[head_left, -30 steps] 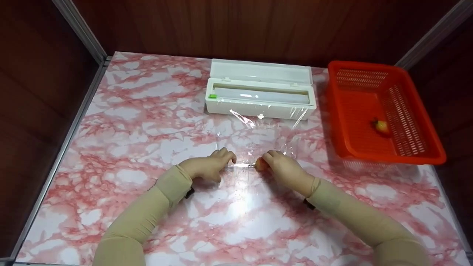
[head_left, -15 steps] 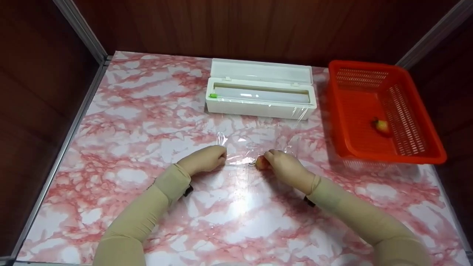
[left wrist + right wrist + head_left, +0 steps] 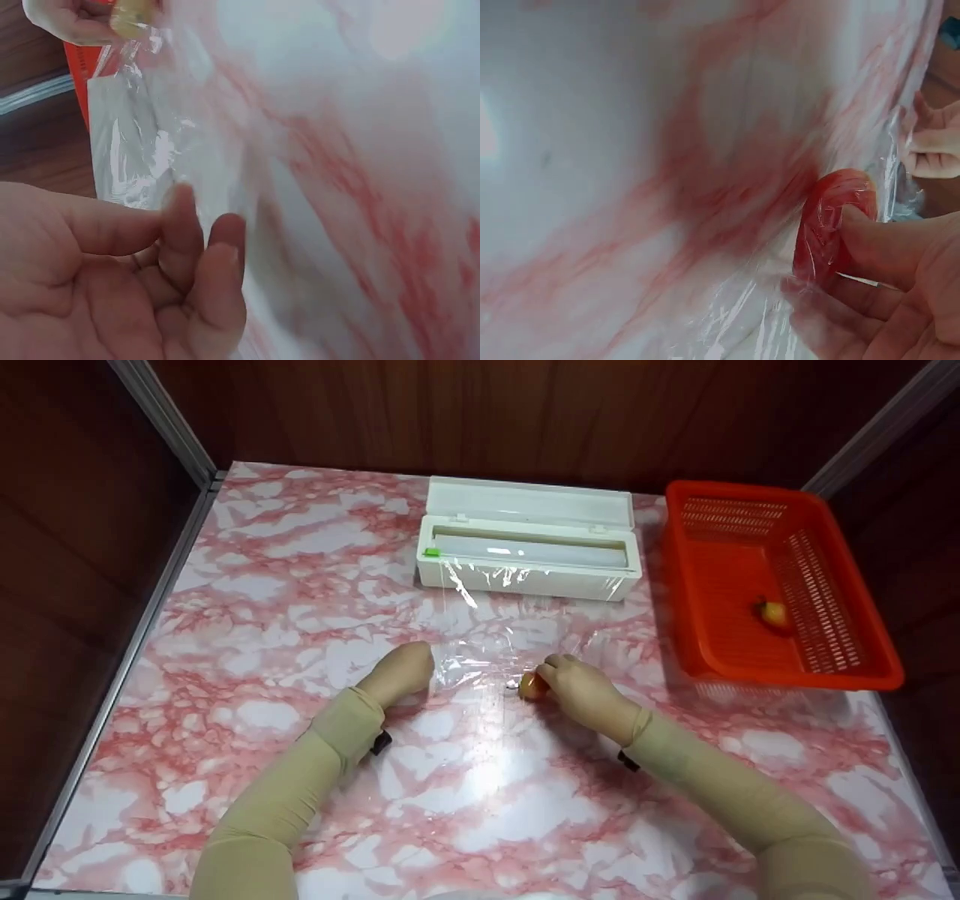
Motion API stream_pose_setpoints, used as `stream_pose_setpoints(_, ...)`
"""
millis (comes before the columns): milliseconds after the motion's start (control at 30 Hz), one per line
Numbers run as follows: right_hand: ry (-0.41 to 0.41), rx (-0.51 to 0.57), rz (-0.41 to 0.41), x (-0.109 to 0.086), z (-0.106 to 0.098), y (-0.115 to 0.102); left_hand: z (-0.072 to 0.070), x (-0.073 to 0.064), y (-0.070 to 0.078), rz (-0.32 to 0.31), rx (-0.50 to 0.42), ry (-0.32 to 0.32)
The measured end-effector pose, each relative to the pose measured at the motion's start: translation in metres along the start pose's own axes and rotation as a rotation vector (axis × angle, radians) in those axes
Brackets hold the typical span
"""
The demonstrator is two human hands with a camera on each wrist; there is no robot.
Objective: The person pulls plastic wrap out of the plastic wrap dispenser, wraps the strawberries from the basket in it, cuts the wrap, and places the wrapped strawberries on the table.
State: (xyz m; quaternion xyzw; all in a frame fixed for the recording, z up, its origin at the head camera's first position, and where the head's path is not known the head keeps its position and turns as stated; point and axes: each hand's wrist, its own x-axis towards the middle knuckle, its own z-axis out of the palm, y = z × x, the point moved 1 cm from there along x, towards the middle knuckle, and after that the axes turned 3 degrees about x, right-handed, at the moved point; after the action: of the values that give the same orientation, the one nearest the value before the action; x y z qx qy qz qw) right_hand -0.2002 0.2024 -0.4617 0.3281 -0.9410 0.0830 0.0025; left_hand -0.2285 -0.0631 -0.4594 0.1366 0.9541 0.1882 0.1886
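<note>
My right hand [image 3: 585, 690] grips a small red-and-yellow fruit [image 3: 531, 686] between thumb and fingers. Clear cling film covers the fruit's red side in the right wrist view, where the red fruit [image 3: 829, 225] shows between the fingertips. To the left, my left hand [image 3: 401, 669] pinches the edge of the cling film [image 3: 476, 652] between thumb and index finger; the left wrist view shows this hand [image 3: 135, 262] with its other fingers curled. The film stretches back to a white dispenser box [image 3: 525, 580], whose lid stands raised behind a film roll [image 3: 540, 550].
A red plastic basket [image 3: 688, 622] stands at the right with another yellow-and-red fruit [image 3: 772, 613] inside. A green slider [image 3: 432, 553] sits at the box's left end. Dark wood-look panels [image 3: 480, 420] close off the back and sides of the marbled table [image 3: 300, 607].
My left hand has moved left and slightly back from near the fruit, its spread fingers closing on the film and drawing it sideways. My right hand stays nearly in place with the fruit.
</note>
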Motion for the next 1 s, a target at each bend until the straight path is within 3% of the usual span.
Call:
stream_pose_setpoints(100,0.015,-0.048,-0.033,0.001,0.001,0.003,-0.002,-0.002,0.002,-0.059,-0.036,0.073)
stream_pose_setpoints(167,0.014,-0.067,-0.046,0.001,0.002,0.004,-0.005,-0.003,0.010,-0.052,-0.079,0.155)
stream_pose_setpoints(233,0.010,-0.078,-0.053,0.002,0.002,0.004,-0.008,-0.003,0.022,0.021,-0.119,0.223)
stream_pose_setpoints(300,0.005,-0.085,-0.052,0.002,0.002,0.004,-0.011,-0.001,0.037,0.143,-0.136,0.247)
stream_pose_setpoints(433,0.011,-0.092,-0.049,0.001,0.003,0.003,-0.006,0.008,0.063,0.314,-0.093,0.107)
stream_pose_setpoints(533,0.026,-0.093,-0.058,0.001,0.005,0.003,0.004,0.018,0.077,0.349,0.020,-0.021)
stream_pose_setpoints(633,0.045,-0.088,-0.067,0.002,0.005,0.002,0.015,0.026,0.088,0.361,0.142,-0.095)
stream_pose_setpoints(767,0.060,-0.067,-0.057,0.002,0.005,0.001,0.026,0.032,0.097,0.375,0.211,-0.113)
stream_pose_setpoints(1000,0.064,-0.017,-0.011,0.001,0.005,0.005,0.033,0.037,0.100,0.363,0.213,-0.106)
